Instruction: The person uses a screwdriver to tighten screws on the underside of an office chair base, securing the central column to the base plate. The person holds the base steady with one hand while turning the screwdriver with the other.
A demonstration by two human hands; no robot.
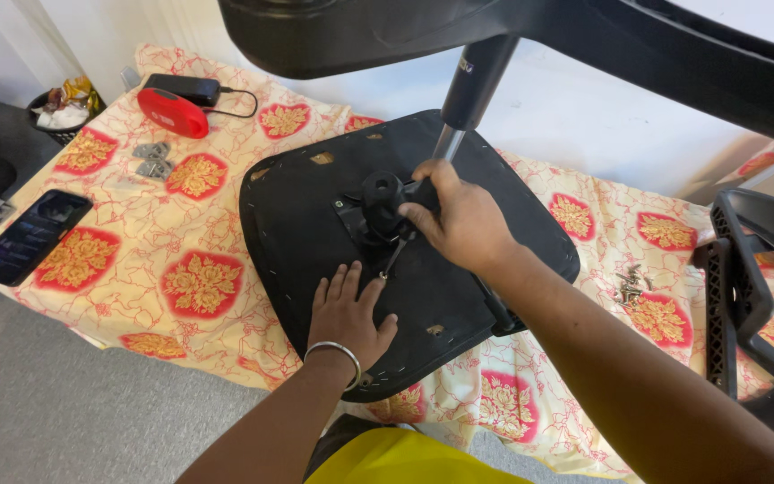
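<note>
seat base (315, 215), phone (30, 235), hinges (152, 159) nearby

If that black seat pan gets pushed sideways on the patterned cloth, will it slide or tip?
The seat pan probably slides, bunching the loose cloth. It may tip toward the gas cylinder, which looks top-heavy. The left hand pressing flat steadies it.

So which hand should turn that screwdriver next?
Probably the right hand: it already grips the screwdriver, whose tip sits at the bracket on the seat. The left hand lies flat on the seat, holding no tool.
</note>
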